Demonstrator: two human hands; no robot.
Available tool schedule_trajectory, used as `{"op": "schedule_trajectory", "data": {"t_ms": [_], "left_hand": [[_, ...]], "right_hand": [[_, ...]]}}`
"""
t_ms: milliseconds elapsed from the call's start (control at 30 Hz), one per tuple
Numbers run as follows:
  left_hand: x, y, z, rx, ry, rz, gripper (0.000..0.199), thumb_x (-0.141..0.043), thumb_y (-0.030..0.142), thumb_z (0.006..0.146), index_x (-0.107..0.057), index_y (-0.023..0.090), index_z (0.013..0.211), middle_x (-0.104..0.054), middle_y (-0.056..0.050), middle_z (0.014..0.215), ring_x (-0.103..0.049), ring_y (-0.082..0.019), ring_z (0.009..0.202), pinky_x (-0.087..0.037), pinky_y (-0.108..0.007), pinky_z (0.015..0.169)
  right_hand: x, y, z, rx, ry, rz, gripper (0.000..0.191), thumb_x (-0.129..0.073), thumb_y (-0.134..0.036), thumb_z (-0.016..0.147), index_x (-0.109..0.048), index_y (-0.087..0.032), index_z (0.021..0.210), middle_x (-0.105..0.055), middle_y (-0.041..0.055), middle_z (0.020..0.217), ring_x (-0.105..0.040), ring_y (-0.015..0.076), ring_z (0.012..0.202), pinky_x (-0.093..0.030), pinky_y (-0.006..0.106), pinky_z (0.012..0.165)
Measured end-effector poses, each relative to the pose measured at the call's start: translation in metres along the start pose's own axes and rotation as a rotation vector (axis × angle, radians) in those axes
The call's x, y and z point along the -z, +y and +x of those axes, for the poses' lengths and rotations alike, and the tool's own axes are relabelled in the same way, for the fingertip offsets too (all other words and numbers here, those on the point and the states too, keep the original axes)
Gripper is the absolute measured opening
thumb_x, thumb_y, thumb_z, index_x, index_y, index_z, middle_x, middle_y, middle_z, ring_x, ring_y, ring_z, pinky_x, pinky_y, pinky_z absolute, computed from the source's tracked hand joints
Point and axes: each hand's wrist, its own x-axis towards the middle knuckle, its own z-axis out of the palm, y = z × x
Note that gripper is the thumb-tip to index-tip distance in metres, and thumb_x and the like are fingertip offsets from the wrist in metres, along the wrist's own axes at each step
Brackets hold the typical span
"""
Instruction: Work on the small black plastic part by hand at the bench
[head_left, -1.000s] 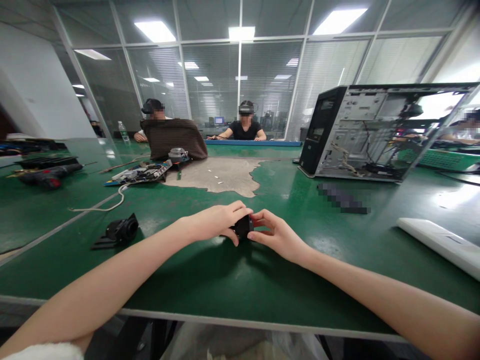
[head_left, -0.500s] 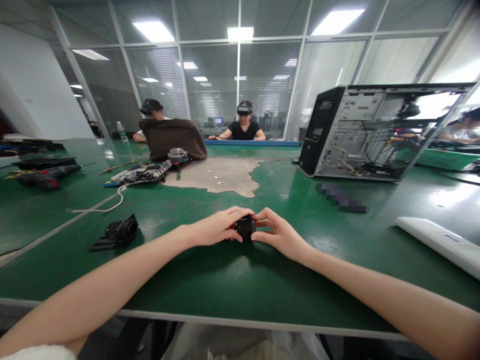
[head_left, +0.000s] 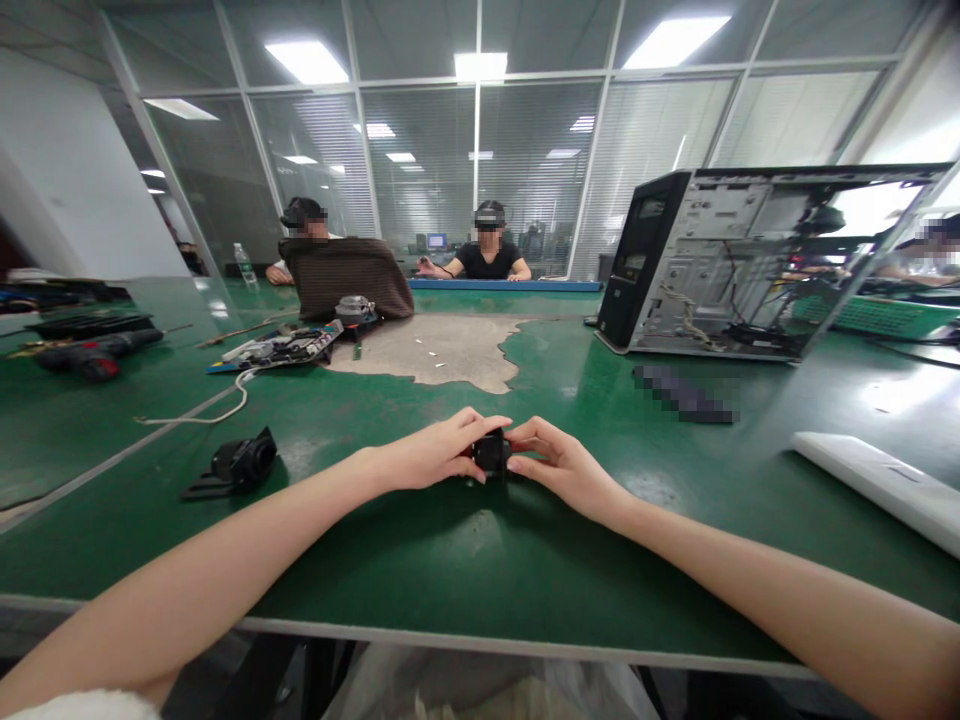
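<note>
Between my two hands, low over the table's front half, is a small black boxy part (head_left: 491, 456) whose exact kind I cannot make out. My left hand (head_left: 442, 450) grips it from the left, thumb below and fingers over the top. From the right, my right hand (head_left: 559, 458) pinches its flat, plate-like edge between thumb and fingertips. Fingers cover some of the part. To the left, on the green tabletop, lies another black part (head_left: 238, 466) with a round opening and a flat foot.
An open computer case (head_left: 712, 265) stands at the back right. A long white piece (head_left: 889, 480) and a blurred-out dark object (head_left: 682, 395) lie right. Circuit boards (head_left: 281, 347), a white cable (head_left: 217, 415) and a brown cloth-like cover (head_left: 345, 275) are back left. Co-workers sit beyond.
The black part has turned between my hands, so its plate-like right edge shows more. My right fingers have shifted slightly right. The co-worker opposite has raised one hand.
</note>
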Motion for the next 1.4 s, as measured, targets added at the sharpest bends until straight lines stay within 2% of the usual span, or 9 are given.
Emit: {"op": "schedule_trajectory", "data": {"t_ms": [133,267,433,600,767,900,1100,1267,1400], "left_hand": [[-0.0016,-0.0023,-0.0003,-0.01,0.027,-0.017,0.063,-0.059,0.025,0.079,-0.025,0.031,0.132,-0.044,-0.004,0.108,-0.047,-0.019,0.097,-0.04,-0.032,0.087],[-0.0018,-0.0024,-0.0002,-0.02,0.039,-0.024,0.062,-0.062,0.026,0.077,-0.03,0.031,0.13,-0.044,-0.003,0.108,-0.048,-0.018,0.097,-0.04,-0.031,0.086],[0.0006,-0.002,0.001,-0.016,0.042,-0.029,0.065,-0.064,0.027,0.075,-0.031,0.031,0.13,-0.047,-0.003,0.108,-0.048,-0.019,0.098,-0.04,-0.03,0.084],[0.0005,-0.0024,0.0012,-0.002,0.054,-0.053,0.064,-0.065,0.025,0.074,-0.033,0.031,0.129,-0.047,-0.003,0.106,-0.049,-0.018,0.095,-0.041,-0.028,0.082],[-0.0007,-0.0028,0.0013,-0.001,0.052,-0.045,0.065,-0.066,0.025,0.073,-0.033,0.031,0.129,-0.047,-0.003,0.108,-0.049,-0.018,0.096,-0.041,-0.028,0.082],[0.0001,-0.0019,0.0009,-0.012,0.054,-0.033,0.063,-0.065,0.026,0.075,-0.033,0.03,0.129,-0.047,-0.003,0.107,-0.049,-0.018,0.097,-0.04,-0.028,0.084],[0.0006,-0.0006,0.001,-0.007,0.059,-0.04,0.063,-0.065,0.026,0.074,-0.033,0.029,0.129,-0.048,-0.003,0.108,-0.048,-0.018,0.097,-0.041,-0.028,0.084],[-0.0005,-0.0019,0.0004,0.007,0.063,-0.068,0.063,-0.065,0.026,0.074,-0.034,0.031,0.128,-0.047,-0.003,0.107,-0.049,-0.018,0.097,-0.042,-0.03,0.083],[-0.0004,-0.0023,0.0006,0.007,0.073,-0.062,0.064,-0.066,0.026,0.073,-0.034,0.031,0.128,-0.047,-0.003,0.106,-0.05,-0.018,0.096,-0.041,-0.031,0.084]], "right_hand": [[0.0011,-0.0008,0.0028,0.0,-0.009,0.027,0.025,-0.066,-0.028,0.072,-0.048,-0.02,0.088,-0.057,0.0019,0.096,-0.06,0.0175,0.092,-0.048,0.035,0.083],[0.0012,-0.0014,0.0012,-0.038,-0.074,0.027,0.028,-0.065,-0.028,0.073,-0.046,-0.02,0.091,-0.058,0.0022,0.093,-0.061,0.0169,0.087,-0.049,0.037,0.081],[0.0008,-0.0006,-0.0026,0.087,-0.05,-0.07,0.028,-0.068,-0.027,0.07,-0.049,-0.022,0.09,-0.052,0.0025,0.099,-0.058,0.0182,0.094,-0.05,0.037,0.085],[0.0006,-0.0011,-0.002,0.011,-0.098,0.015,0.026,-0.062,-0.032,0.076,-0.046,-0.02,0.093,-0.058,0.0027,0.094,-0.061,0.0174,0.089,-0.05,0.036,0.081],[0.0,-0.0047,0.0001,-0.01,-0.082,0.059,0.027,-0.063,-0.031,0.075,-0.043,-0.021,0.09,-0.059,0.0023,0.095,-0.06,0.0166,0.089,-0.049,0.034,0.079],[0.0012,-0.0042,-0.0002,-0.023,-0.087,-0.01,0.027,-0.062,-0.029,0.076,-0.044,-0.02,0.094,-0.057,0.0029,0.096,-0.061,0.0161,0.085,-0.05,0.035,0.078],[0.0025,-0.0011,-0.0027,0.089,-0.073,-0.125,0.029,-0.066,-0.028,0.073,-0.048,-0.021,0.095,-0.053,0.0031,0.098,-0.06,0.0179,0.09,-0.05,0.036,0.082],[0.0007,-0.0048,-0.0014,0.037,-0.067,-0.065,0.02,-0.058,-0.032,0.079,-0.046,-0.02,0.091,-0.056,0.0028,0.093,-0.06,0.0174,0.089,-0.05,0.037,0.08],[0.0002,-0.0054,0.0003,0.001,-0.043,-0.042,0.025,-0.061,-0.032,0.077,-0.044,-0.021,0.092,-0.056,0.0025,0.095,-0.06,0.0168,0.087,-0.05,0.036,0.078]]}}
